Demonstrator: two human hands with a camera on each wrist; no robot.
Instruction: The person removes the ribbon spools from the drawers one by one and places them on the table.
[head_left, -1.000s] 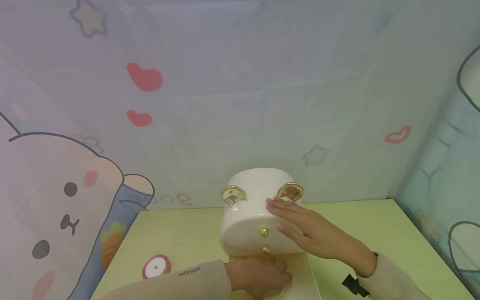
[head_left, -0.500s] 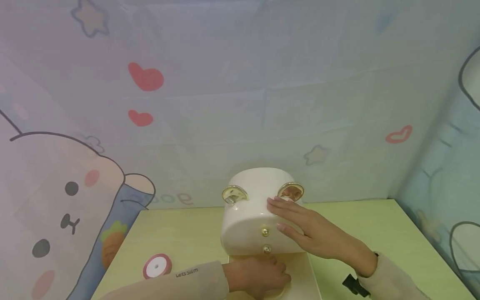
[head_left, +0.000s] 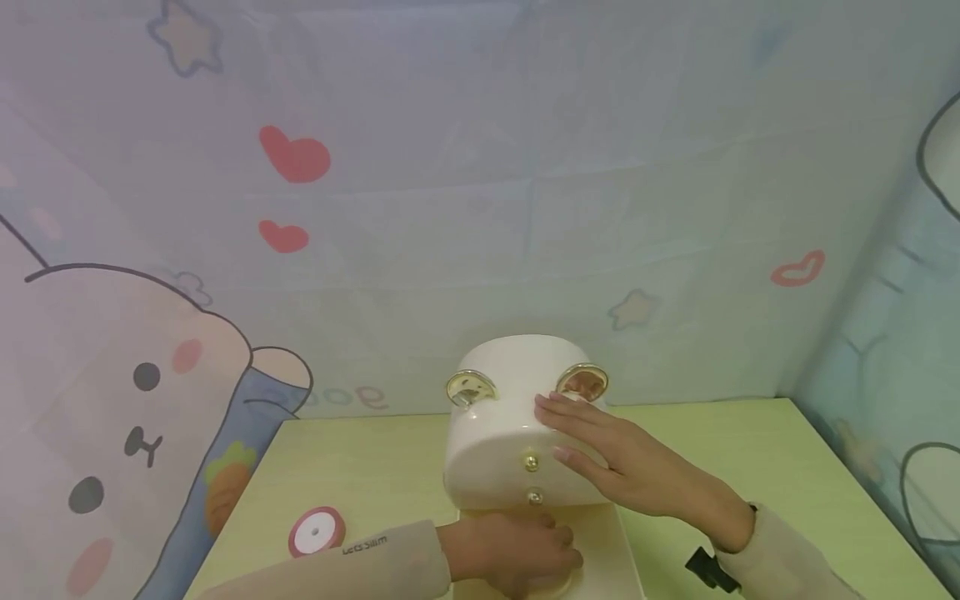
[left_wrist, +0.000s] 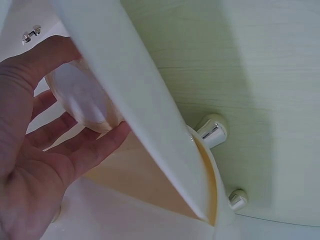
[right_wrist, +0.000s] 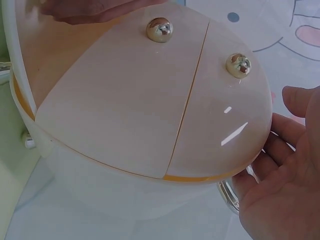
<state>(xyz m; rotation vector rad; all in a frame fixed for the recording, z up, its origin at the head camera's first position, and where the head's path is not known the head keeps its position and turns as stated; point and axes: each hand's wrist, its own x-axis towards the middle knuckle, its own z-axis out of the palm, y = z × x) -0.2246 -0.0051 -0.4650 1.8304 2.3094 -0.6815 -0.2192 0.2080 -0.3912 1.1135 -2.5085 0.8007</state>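
Observation:
A white rounded box [head_left: 517, 358] with gold-rimmed ears and small gold knobs [head_left: 532, 462] stands on the table. Its lowest drawer [head_left: 611, 554] is pulled out towards me. Inside that drawer, my left hand [head_left: 517, 550] grips a round, flat beige ribbon spool [left_wrist: 82, 95], thumb on one side and fingers on the other; the head view mostly hides the spool. My right hand [head_left: 637, 467] rests on the box's upper right with its fingers extended. In the right wrist view, its fingers [right_wrist: 277, 150] touch the box's rounded edge, and the two upper drawers are closed.
On the pale green table [head_left: 375, 458], a pink ribbon spool [head_left: 317, 532] with a white centre lies left of the box. A cartoon-printed cloth [head_left: 465, 208] hangs behind. Short metallic feet [left_wrist: 212, 132] support the box.
Both hands keep their places, the left in the drawer and the right on the box. Only a slight shift of the head view shows.

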